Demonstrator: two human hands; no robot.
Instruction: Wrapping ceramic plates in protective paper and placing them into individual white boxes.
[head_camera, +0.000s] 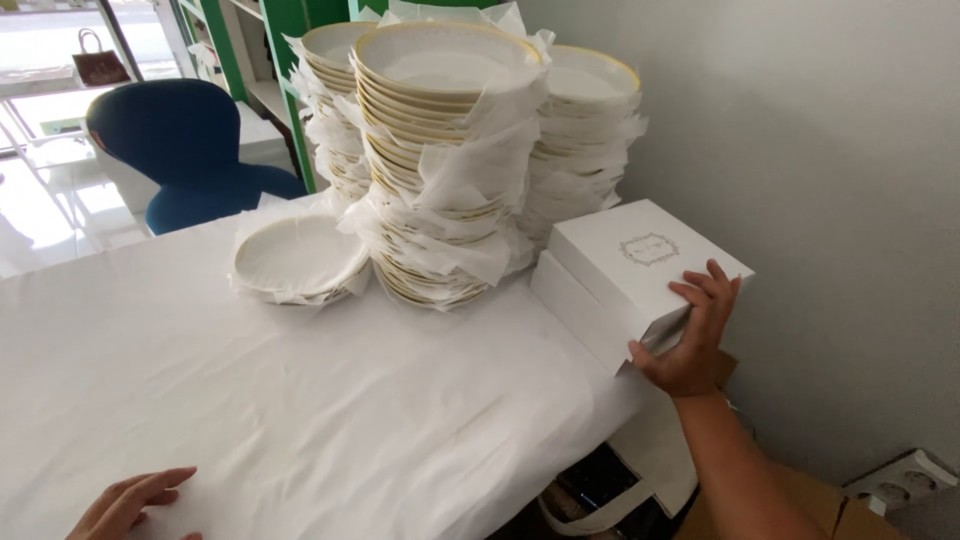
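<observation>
A table (300, 400) draped in white paper fills most of the view, running from 9 o'clock down to 5 o'clock. Beyond it at 10 o'clock stands a blue chair (185, 145) on a bright tiled floor, with green shelving (290, 60) at 11 o'clock and a plain pale wall (800, 150) from 1 to 4 o'clock. At 4 o'clock near the floor sits a white power strip (900, 480).

At 7 o'clock the left hand (135, 505) lies flat on the paper, fingers spread and loose, holding nothing. Just left of centre, a single white plate (298, 255) rests on a sheet of wrapping paper. At 12 o'clock rise three tall stacks of gold-rimmed plates (450, 150), each plate separated by crumpled white paper.

At 3 o'clock a white square box (640, 255) with a small ornamental emblem on its lid sits tilted at the table's corner, touching the stacks' base. The right hand (695, 335) clasps its near right corner, fingers over the lid, thumb under the edge, forearm reaching up from 5 o'clock.
</observation>
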